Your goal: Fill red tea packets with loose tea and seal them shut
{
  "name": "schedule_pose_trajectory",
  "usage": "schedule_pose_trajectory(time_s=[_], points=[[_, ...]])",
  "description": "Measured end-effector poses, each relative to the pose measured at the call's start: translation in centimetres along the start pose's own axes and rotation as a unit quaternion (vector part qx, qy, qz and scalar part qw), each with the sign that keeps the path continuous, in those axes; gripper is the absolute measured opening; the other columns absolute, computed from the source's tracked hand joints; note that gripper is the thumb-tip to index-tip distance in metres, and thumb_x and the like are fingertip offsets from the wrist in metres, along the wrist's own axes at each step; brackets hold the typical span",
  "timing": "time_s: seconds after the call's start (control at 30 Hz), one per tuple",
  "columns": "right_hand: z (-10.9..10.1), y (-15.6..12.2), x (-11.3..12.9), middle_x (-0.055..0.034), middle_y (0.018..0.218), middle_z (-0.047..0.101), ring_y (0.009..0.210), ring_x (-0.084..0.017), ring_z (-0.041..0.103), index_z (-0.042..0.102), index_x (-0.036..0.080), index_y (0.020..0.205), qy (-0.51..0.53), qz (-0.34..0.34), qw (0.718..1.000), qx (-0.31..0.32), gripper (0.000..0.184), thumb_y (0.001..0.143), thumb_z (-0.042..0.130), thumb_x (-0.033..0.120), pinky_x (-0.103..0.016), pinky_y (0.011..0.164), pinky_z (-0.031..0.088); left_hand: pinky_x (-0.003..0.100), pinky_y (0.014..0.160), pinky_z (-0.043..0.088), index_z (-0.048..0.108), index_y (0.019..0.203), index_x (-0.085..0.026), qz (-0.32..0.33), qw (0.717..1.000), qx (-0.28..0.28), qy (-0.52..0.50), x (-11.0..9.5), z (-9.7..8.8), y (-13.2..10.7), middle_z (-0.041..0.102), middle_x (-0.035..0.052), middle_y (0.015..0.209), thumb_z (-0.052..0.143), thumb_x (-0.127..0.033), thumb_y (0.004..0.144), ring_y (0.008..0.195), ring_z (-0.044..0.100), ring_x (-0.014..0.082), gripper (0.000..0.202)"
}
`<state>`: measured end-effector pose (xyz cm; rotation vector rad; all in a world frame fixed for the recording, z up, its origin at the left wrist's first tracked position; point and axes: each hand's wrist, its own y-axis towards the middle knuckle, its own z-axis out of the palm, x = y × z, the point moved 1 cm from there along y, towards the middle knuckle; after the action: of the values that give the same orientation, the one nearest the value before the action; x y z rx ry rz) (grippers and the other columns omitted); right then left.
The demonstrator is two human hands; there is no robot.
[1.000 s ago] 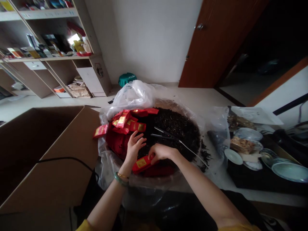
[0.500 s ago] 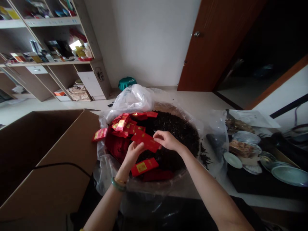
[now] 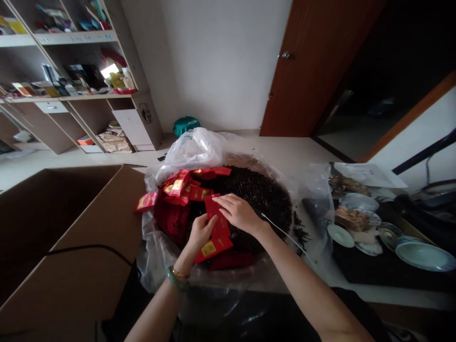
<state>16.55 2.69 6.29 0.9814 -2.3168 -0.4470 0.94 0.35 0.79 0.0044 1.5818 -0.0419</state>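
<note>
My left hand (image 3: 200,232) grips a red packet (image 3: 220,221) by its lower left side, thumb on its face. At the packet's upper end my right hand (image 3: 238,211) has its fingers closed on the edge, covering part of it. The packet is held upright over a round basin lined with clear plastic (image 3: 151,270). Dark loose tea leaves (image 3: 263,190) fill the basin's right side. Several red packets with gold labels (image 3: 180,183) lie heaped at its left. Another gold-labelled packet (image 3: 210,249) rests just below my hands.
A large open cardboard box (image 3: 81,256) stands at the left, with a black cable (image 3: 96,246) across it. A thin white cord (image 3: 281,230) runs by my right forearm. Dishes (image 3: 423,254) and a bag of brown pieces (image 3: 351,217) are at the right. Shelves (image 3: 76,38) and a door (image 3: 313,71) stand behind.
The held packet has turned from lying slantwise to upright. My right hand has moved left across its top, fingers now stretched over the edge. A white cord has come into view.
</note>
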Motion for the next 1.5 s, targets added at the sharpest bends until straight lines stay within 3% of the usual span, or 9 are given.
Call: schedule_pose_trajectory(time_s=[0.17,0.3,0.43,0.53,0.63,0.8,1.27,1.4,1.5], points=[[0.8,-0.1,-0.3,-0.0136,0.121,0.057,0.098,-0.022,0.061,0.035,0.019,0.142,0.083,0.136,0.987,-0.007,0.070,0.078,0.065,0.024,-0.039,0.086,0.052,0.022,0.052,0.043,0.070,0.073,-0.012,0.007,0.999,-0.018,-0.048,-0.7,0.1,0.0,0.064,0.0003,0.058,0.071,-0.049,0.063,0.053,0.053,0.0123,0.038],[0.5,0.0,-0.3,-0.0048,0.092,0.067,0.081,-0.016,0.064,0.055,0.019,0.126,0.147,0.171,0.969,0.097,0.044,0.083,0.056,0.012,-0.030,0.079,0.051,0.026,0.061,0.049,0.071,0.081,-0.012,0.022,0.996,-0.054,-0.062,-0.9,-0.2,0.1,0.069,0.0036,0.069,0.071,-0.046,0.064,0.062,0.059,0.0151,0.039],[-0.6,-0.1,-0.1,-0.0073,0.094,0.063,0.085,-0.016,0.062,0.068,0.021,0.109,0.040,0.152,0.980,0.124,0.035,0.087,0.046,0.006,-0.027,0.080,0.047,0.025,0.066,0.050,0.065,0.108,-0.017,0.111,0.978,-0.174,0.023,-0.9,-1.4,0.1,0.070,0.0068,0.095,0.073,-0.035,0.065,0.075,0.062,0.0146,0.047],[-0.9,-0.2,0.0,-0.0075,0.093,0.059,0.079,-0.015,0.061,0.068,0.021,0.109,-0.023,0.147,0.977,0.154,0.035,0.089,0.044,0.007,-0.025,0.074,0.047,0.025,0.067,0.051,0.068,0.107,-0.022,0.159,0.967,-0.145,0.138,-0.8,-1.8,0.0,0.072,0.0051,0.095,0.073,-0.030,0.065,0.075,0.062,0.0150,0.042],[-0.5,-0.1,0.1,-0.0072,0.098,0.058,0.087,-0.016,0.061,0.063,0.023,0.117,-0.007,0.119,0.987,0.106,0.038,0.088,0.045,0.006,-0.027,0.080,0.048,0.028,0.068,0.052,0.074,0.087,-0.022,0.145,0.968,-0.084,0.186,-0.5,-1.5,-0.2,0.074,0.0041,0.079,0.067,-0.033,0.072,0.070,0.065,0.0175,0.020],[0.3,0.0,-0.9,-0.0133,0.107,0.060,0.103,-0.026,0.056,0.048,0.016,0.133,-0.028,0.165,0.984,-0.065,0.051,0.083,0.058,0.017,-0.041,0.094,0.047,0.026,0.060,0.051,0.073,0.083,-0.017,0.109,0.972,-0.170,0.117,-0.2,-1.1,-0.2,0.073,0.0036,0.074,0.064,-0.039,0.073,0.065,0.065,0.0172,0.026],[2.2,-0.4,-1.1,-0.0159,0.128,0.058,0.115,-0.025,0.057,0.048,0.012,0.133,-0.071,0.089,0.986,-0.119,0.044,0.091,0.043,0.018,-0.038,0.096,0.049,0.020,0.049,0.044,0.066,0.083,-0.015,0.068,0.984,-0.163,-0.003,-0.9,-0.7,-0.6,0.067,0.0016,0.068,0.066,-0.044,0.071,0.055,0.056,0.0109,0.032],[2.1,-0.4,-0.7,-0.0130,0.121,0.062,0.110,-0.022,0.058,0.056,0.016,0.123,-0.071,0.060,0.983,-0.156,0.034,0.092,0.043,0.019,-0.036,0.094,0.050,0.020,0.050,0.044,0.066,0.084,-0.015,0.070,0.984,-0.164,-0.001,-0.9,-0.9,-0.6,0.067,0.0020,0.070,0.066,-0.044,0.072,0.056,0.057,0.0112,0.032],[1.4,-0.4,-0.1,-0.0115,0.099,0.063,0.094,-0.022,0.058,0.066,0.019,0.091,-0.098,0.068,0.973,-0.197,0.017,0.090,0.051,0.025,-0.036,0.082,0.051,0.020,0.052,0.044,0.067,0.083,-0.015,0.085,0.982,-0.164,0.029,-0.7,-0.9,-0.6,0.068,0.0021,0.070,0.065,-0.043,0.072,0.058,0.058,0.0120,0.030]])
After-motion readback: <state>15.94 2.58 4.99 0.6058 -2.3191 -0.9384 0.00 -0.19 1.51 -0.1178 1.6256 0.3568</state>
